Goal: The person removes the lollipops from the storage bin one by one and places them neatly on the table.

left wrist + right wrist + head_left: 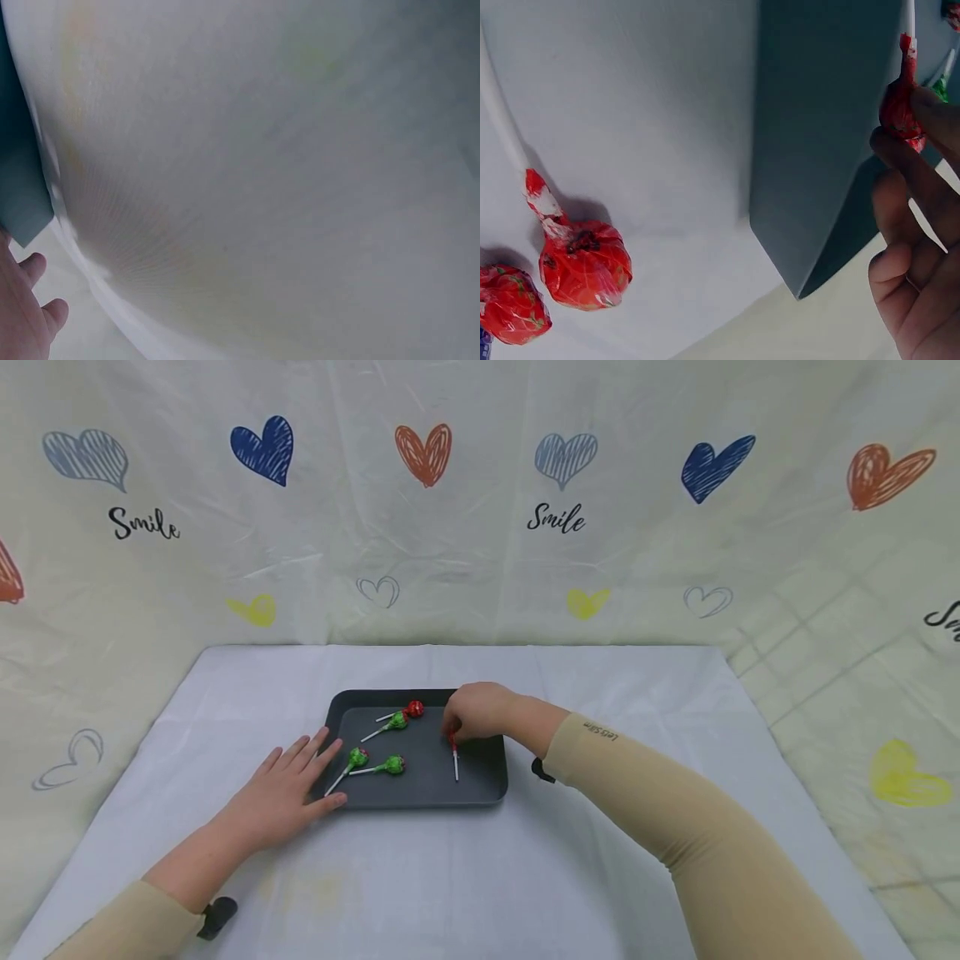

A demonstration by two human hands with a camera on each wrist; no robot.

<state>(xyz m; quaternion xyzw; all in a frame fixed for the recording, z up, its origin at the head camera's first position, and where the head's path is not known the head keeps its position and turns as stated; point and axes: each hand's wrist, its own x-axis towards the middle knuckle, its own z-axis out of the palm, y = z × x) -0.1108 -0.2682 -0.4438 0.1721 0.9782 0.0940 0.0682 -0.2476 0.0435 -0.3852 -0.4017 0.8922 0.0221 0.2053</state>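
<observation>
Heart-printed backdrop [480,393] behind a white-covered surface [525,885]
Beyond the far edge, light-blue hearts [564,456] top black "Smile" lettering [556,518]; past the right edge, a yellow heart [896,772].

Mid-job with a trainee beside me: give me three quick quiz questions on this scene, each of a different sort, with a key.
1. How many green lollipops show in the tray in the head view?
2. True or false: the right hand holds nothing.
3. In the head view, the left hand is:
A. hidden
B. at the tray's left side, fingers spread
C. at the tray's far side, fingers curled

Key:
1. Three.
2. False; it pinches a red lollipop.
3. B.
</observation>
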